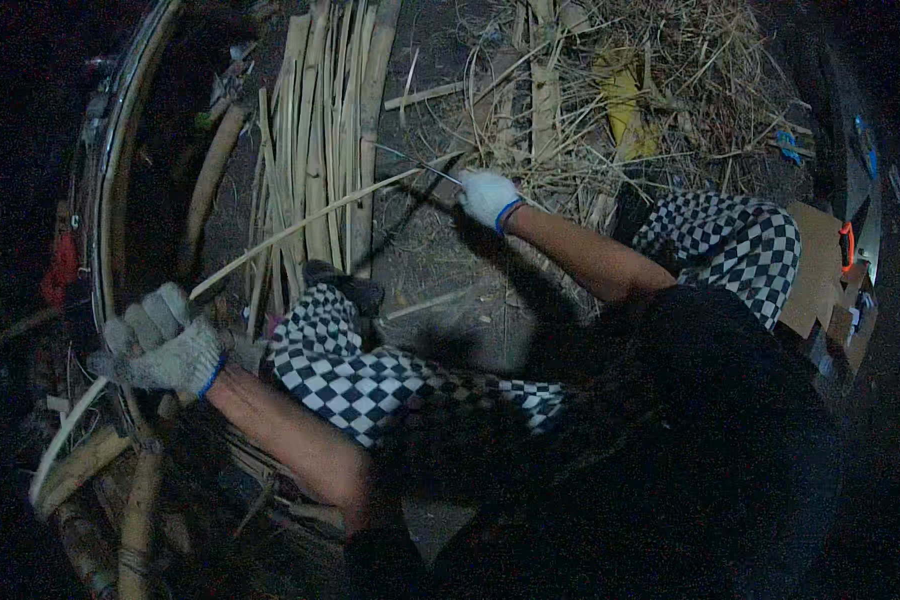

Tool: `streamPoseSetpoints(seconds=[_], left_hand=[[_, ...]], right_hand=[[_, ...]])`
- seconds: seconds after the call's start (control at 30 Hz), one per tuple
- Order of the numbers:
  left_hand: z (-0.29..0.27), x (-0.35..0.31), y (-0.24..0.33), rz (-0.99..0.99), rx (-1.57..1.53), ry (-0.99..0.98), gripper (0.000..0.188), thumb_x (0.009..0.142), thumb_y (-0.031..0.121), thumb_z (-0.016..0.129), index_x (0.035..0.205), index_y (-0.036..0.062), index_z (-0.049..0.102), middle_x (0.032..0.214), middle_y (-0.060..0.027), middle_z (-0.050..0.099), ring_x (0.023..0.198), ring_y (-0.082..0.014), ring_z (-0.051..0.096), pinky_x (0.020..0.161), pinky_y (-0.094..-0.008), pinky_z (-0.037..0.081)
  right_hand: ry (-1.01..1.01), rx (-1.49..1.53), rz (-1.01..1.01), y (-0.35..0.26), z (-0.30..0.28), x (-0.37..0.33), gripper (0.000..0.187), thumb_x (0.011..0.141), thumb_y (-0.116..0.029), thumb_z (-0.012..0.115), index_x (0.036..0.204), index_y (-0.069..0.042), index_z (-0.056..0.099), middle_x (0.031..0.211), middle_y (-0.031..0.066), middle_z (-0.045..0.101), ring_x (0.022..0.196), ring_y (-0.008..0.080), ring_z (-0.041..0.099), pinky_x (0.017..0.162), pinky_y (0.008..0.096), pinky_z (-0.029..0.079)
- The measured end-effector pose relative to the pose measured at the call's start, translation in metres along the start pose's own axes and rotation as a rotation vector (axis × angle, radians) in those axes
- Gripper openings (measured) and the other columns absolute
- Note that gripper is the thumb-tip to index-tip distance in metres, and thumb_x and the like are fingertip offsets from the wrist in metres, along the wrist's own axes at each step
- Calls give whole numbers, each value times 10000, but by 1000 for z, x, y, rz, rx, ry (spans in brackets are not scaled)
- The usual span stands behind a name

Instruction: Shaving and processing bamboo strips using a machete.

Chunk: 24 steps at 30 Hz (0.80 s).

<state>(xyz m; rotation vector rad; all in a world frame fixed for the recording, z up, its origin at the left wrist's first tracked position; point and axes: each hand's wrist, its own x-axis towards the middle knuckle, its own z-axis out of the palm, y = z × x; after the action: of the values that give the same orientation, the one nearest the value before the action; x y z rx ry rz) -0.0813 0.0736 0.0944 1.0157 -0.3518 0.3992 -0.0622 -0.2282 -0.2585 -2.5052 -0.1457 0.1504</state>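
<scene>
A long, pale bamboo strip slants across the view, rising from the lower left toward the upper middle. My left hand, in a grey-white work glove with a blue cuff, is closed around it, and its tail curves down past the fist. My right hand, in a similar glove, is closed on a knife, its handle hidden in the fist. The thin, shiny knife blade points left and crosses the strip near its far end; whether it touches or cuts is unclear.
A bundle of split bamboo strips lies beyond my checkered knees. Tangled shavings with a yellow piece heap at the far right. Bamboo poles lie lower left. Cardboard and an orange-handled tool lie at the right. The light is dim.
</scene>
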Motion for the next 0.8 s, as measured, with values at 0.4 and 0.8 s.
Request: streamPoseSetpoints(seconds=[0.4, 0.8], left_hand=[[-19, -5, -3, -10, -54, -169, 474, 865, 569, 428, 604, 174, 402, 442, 51, 234, 387, -106, 165, 435, -292, 178], [6, -16, 12, 32, 140, -65, 503, 788, 592, 529, 555, 175, 370, 483, 36, 258, 441, -125, 218, 484, -296, 209]], right_hand=[[-58, -74, 124, 15, 16, 2, 253, 761, -261, 584, 879, -39, 612, 791, 211, 641, 745, 364, 633, 631, 439, 505], [-468, -458, -178, 45, 34, 14, 236, 771, -247, 530, 826, -82, 689, 820, 171, 670, 782, 336, 656, 678, 421, 536]])
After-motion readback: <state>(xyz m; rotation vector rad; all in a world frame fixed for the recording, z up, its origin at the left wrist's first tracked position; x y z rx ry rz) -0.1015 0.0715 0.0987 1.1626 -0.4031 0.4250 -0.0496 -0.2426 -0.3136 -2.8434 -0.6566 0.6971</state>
